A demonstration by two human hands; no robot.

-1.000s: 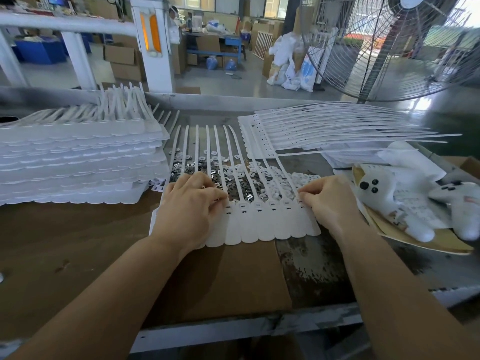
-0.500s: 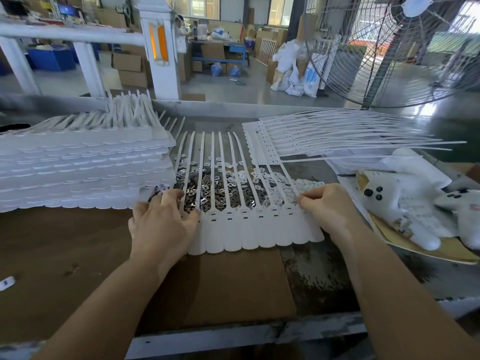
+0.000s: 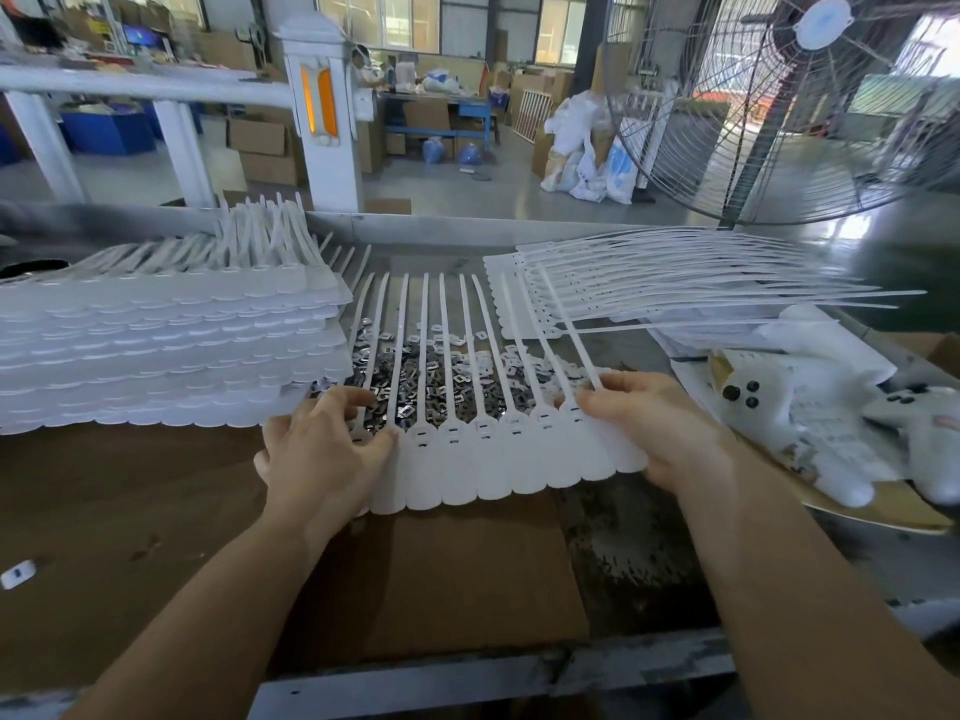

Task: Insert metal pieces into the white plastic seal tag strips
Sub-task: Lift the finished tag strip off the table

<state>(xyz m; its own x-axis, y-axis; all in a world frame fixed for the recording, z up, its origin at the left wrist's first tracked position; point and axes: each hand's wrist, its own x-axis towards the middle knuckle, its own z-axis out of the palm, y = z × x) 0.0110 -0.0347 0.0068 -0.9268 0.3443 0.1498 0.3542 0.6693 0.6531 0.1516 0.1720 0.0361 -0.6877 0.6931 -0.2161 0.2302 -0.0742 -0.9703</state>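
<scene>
The left hand pinches the left end of the white seal tag strip, thumb on the flat tag face and fingertips curled over the first tail. The right hand grasps the strip's right end, thumb and forefinger closed on the outermost tail just above its slot. The strip lies at the six o'clock side of the bench, its joined tags toward the person, its thin tails fanning toward twelve o'clock over the heap of metal pieces. Under the tags is a sheet of brown cardboard.

At nine o'clock stands a tall stack of strips; at one o'clock a loose pile of strips lies with tails pointing to three o'clock. At three o'clock rests a white plush toy with black button eyes. A big wire-guard fan stands beyond, at two o'clock. No writing or brand can be read anywhere.

Against half a second ago, the left hand has shifted from lying over the strip's left end to pinching it, and the right hand has gripped a tail; the strip's right end sits slightly higher.
</scene>
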